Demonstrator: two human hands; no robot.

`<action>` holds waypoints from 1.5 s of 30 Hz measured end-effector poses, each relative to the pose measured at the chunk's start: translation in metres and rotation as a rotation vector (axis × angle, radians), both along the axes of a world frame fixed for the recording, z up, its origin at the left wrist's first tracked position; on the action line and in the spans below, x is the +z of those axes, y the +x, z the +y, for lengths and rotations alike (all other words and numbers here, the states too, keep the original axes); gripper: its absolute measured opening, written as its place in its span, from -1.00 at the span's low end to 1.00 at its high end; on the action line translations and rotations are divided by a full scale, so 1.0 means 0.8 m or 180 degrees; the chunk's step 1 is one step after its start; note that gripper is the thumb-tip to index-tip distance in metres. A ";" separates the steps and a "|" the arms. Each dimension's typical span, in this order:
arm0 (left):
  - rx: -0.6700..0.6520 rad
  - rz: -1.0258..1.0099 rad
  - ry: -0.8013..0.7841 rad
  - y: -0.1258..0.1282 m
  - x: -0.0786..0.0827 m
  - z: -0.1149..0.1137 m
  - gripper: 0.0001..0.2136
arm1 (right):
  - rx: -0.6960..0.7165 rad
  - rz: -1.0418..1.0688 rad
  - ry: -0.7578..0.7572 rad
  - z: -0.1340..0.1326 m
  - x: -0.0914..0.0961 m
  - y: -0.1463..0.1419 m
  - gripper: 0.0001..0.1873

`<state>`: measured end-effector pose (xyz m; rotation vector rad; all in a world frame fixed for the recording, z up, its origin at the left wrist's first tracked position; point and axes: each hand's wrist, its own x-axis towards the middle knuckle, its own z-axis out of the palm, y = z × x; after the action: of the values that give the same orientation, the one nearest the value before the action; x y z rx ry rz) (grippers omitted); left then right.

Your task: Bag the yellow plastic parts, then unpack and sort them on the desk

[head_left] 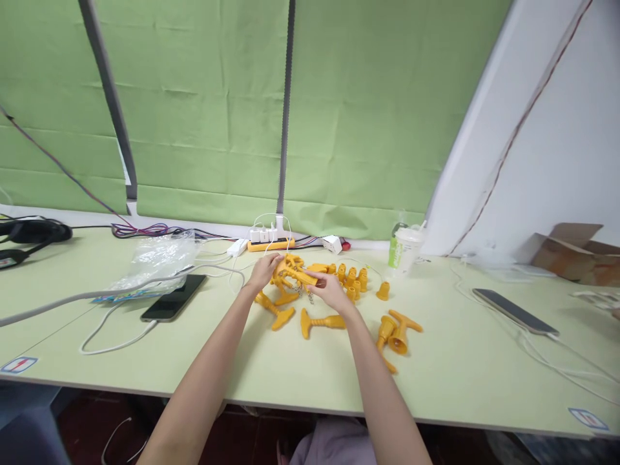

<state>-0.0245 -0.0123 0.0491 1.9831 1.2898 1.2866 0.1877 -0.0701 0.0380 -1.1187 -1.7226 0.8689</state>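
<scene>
Head camera, and we start at the near edge of the long pale-green tabletop (pixel 285 381), with a bare strip running between us and the work. Off to our right lies a small group of yellow plastic T-handled pieces with flared cups (pixel 398 342), well apart from the hands. Straight ahead, a yellow plastic T-shaped handle with a ridged stem (pixel 322 321) lies just short of the right hand (pixel 332 292), and that hand has thumb and fingers pinched on the end of a yellow plastic tubular piece (pixel 301 276), up between our two hands. The left hand (pixel 264 271) is curled against the yellow parts at the other side; how tightly it closes, we can't tell. Thin metal chain (pixel 310 298) dangles below, so we judge this a two-handed handling step, and the next move calls for a steady pinch and slack in those links. Just beyond stand small yellow bell-shaped plastic caps (pixel 356 281), crowding the right side, so we'd want to move towards the open front. Farther back, the yellow-and-black power strip with white plugs (pixel 285 245) and its cables hem in the far edge, beneath the green fabric blind (pixel 363 142).
</scene>
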 end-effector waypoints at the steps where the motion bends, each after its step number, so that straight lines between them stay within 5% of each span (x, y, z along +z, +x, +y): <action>1: -0.0114 -0.0100 -0.0237 -0.001 -0.001 -0.001 -0.69 | -0.0077 -0.0131 0.0125 0.001 -0.002 0.000 -0.51; 6: -0.0841 -0.0684 -0.0928 -0.009 0.003 -0.009 -0.51 | -0.0262 0.0166 0.0134 0.001 -0.002 0.001 -0.54; 12: -0.0998 -0.0342 0.0158 -0.010 0.001 -0.006 -0.55 | 0.0011 0.1295 -0.0514 -0.005 0.003 0.013 -0.50; 18: -0.0674 -0.0007 0.0534 -0.010 -0.016 0.008 -0.68 | 0.0377 0.1102 -0.0807 -0.008 -0.002 0.007 -0.51; 21: -0.0244 0.0046 0.0685 -0.004 -0.012 0.006 -0.68 | 0.0333 0.0825 -0.0447 -0.003 -0.002 0.004 -0.49; 24: 0.0201 0.0133 0.0129 0.004 -0.005 -0.002 -0.47 | -0.0029 0.0521 0.0061 0.004 -0.003 0.004 -0.52; 28: -0.0340 -0.0125 -0.0651 0.004 0.000 -0.012 -0.45 | -0.0351 0.0409 0.0308 0.005 -0.002 0.006 -0.56; 33: -0.0885 -0.0257 0.0292 -0.001 0.005 -0.017 -0.66 | -0.0191 0.0895 -0.0024 0.000 0.000 0.007 -0.50; 36: -0.0697 -0.0068 0.0530 0.002 0.007 -0.015 -0.76 | -0.0154 0.0814 -0.0085 0.000 -0.001 0.009 -0.49; 42: -0.0144 -0.0946 0.0083 -0.001 0.009 -0.003 -0.65 | -0.0895 -0.1073 0.1073 -0.011 -0.002 -0.001 -0.62; 45: -0.0028 -0.1691 -0.0154 -0.006 0.017 0.010 -0.65 | -0.1355 -0.1378 0.1466 -0.019 0.011 -0.002 -0.67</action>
<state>-0.0296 -0.0047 0.0629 1.4641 1.0333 1.6155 0.1860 -0.0852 0.0465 -1.3368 -1.7961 -0.0440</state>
